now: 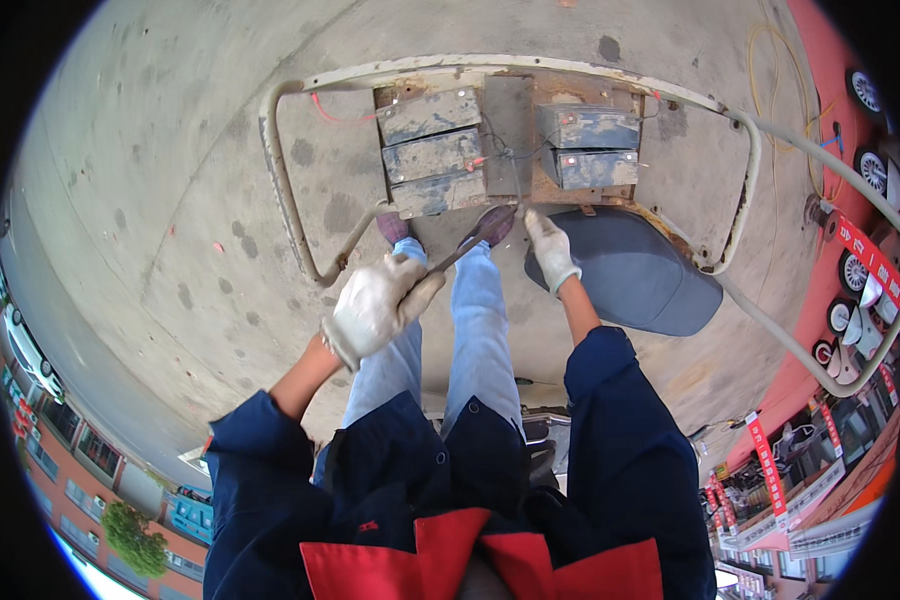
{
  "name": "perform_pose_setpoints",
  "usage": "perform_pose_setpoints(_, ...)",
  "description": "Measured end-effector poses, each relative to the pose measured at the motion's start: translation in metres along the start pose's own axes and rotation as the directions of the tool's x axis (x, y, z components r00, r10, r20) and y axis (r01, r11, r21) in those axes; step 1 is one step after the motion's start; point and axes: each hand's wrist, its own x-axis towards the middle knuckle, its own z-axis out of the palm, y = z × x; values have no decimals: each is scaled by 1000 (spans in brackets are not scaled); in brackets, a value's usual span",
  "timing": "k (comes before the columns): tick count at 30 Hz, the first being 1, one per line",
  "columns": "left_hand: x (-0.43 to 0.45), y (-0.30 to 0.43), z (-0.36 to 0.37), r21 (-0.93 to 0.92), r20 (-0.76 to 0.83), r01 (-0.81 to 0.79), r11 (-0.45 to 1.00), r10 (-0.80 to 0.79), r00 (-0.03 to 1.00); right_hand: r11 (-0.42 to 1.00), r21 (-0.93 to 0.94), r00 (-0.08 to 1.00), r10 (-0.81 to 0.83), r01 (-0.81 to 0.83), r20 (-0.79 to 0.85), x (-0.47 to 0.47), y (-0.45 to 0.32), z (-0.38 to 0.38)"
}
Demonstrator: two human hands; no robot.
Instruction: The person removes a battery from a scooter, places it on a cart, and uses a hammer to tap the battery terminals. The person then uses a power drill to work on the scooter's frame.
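White work gloves cover both my hands. My left hand (382, 304) is closed around the lower end of a long, dark metal bar (461, 251), which slants up to the right towards the frame. At the bar's far end, my right hand (549, 244) has its fingertips near a thin upright rod or cable; its exact grip is unclear. Beyond my hands lies a rusty metal frame with a pale tube rail (495, 60). Several dirty batteries (431, 154) sit on its left side, and two more batteries (596, 169) on its right, with wires between them.
A dark grey vehicle seat (630, 270) lies beside my right hand. My shoes (495, 225) stand close to the frame's near edge. A curved pale tube (795, 349) extends to the right. A yellow hose (754, 75) lies on the concrete, with parked vehicles (855, 270) at the far right.
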Motion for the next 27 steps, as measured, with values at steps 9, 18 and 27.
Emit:
perform_pose_setpoints(9,67,-86,26,-273,25,18,962,-11,1000,912,304,912,347,-275,-217,11,-24,-71)
perform_pose_setpoints(18,64,-110,14,-590,-121,-41,806,-38,992,976,-67,973,-200,209,118,-172,-190,-78)
perform_pose_setpoints(27,104,-145,48,-680,-346,146,718,-490,800,979,-161,992,-119,123,40,-123,-236,69)
